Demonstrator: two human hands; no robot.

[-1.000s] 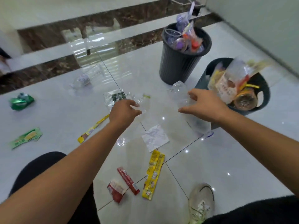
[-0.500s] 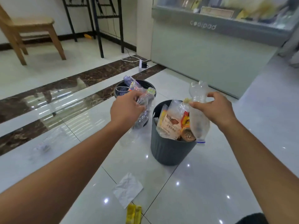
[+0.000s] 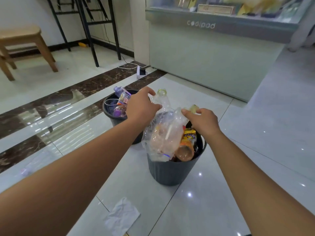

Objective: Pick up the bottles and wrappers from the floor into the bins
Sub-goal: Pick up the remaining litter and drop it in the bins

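My left hand [image 3: 142, 106] holds a crumpled clear bottle [image 3: 162, 101] with a pale green neck, upright between the two bins. My right hand [image 3: 203, 122] grips the top end of a second clear bottle [image 3: 170, 133], which leans on the heap in the near dark grey bin [image 3: 170, 172]. That bin is piled with wrappers and a brown bottle [image 3: 185, 151]. The far dark bin [image 3: 110, 116] holds bottles, one with a purple cap. A crumpled white wrapper [image 3: 122, 217] lies on the tiles in front of me.
A faint clear bottle [image 3: 32, 166] lies on the floor at the left. A wooden stool [image 3: 25, 41] and black metal legs [image 3: 92, 31] stand at the back left. A pale display counter [image 3: 213, 51] is behind the bins, with a cable and plug [image 3: 140, 71] on the floor.
I have lifted both bottles off the floor and carried them to the bins. The right-hand bottle has come down onto the near bin's heap, and my view has risen from the floor litter.
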